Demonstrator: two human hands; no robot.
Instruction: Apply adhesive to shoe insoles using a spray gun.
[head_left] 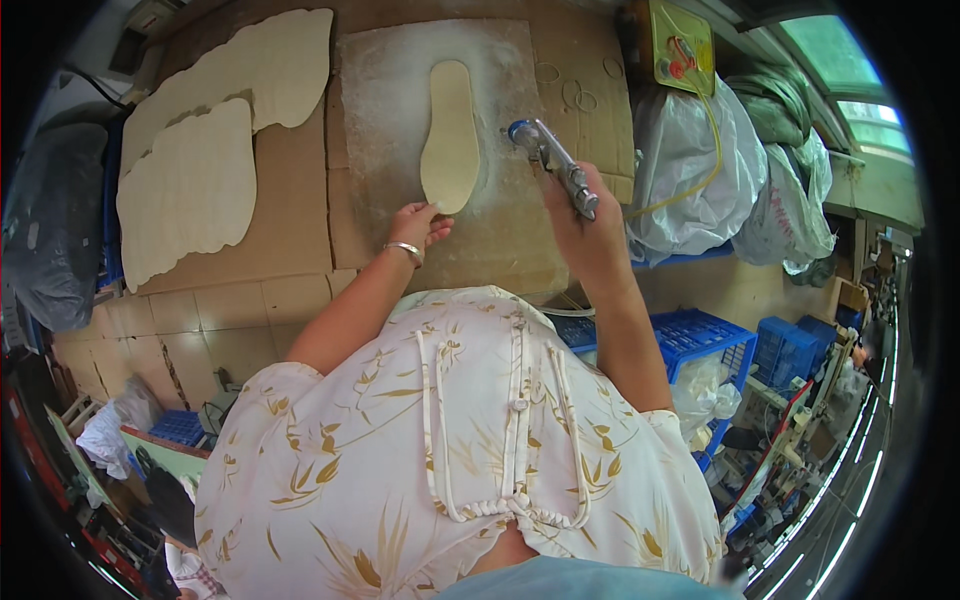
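Note:
A pale tan insole-shaped piece (450, 135) lies on a powder-white board (385, 120) in the middle of the brown cardboard worktop. My left hand (418, 225), with a metal bangle at the wrist, touches the near end of that piece with its fingertips. My right hand (585, 225) grips a metal spray gun (552, 165), its blue-tipped nozzle pointing toward the piece from the right.
Two stacks of wavy-edged pale sheets (190, 185) lie to the left on the worktop. Plastic bags (690, 170) and a yellow hose stand at the right. Blue crates (705, 345) sit lower right. A dark bag (55, 225) hangs at the left edge.

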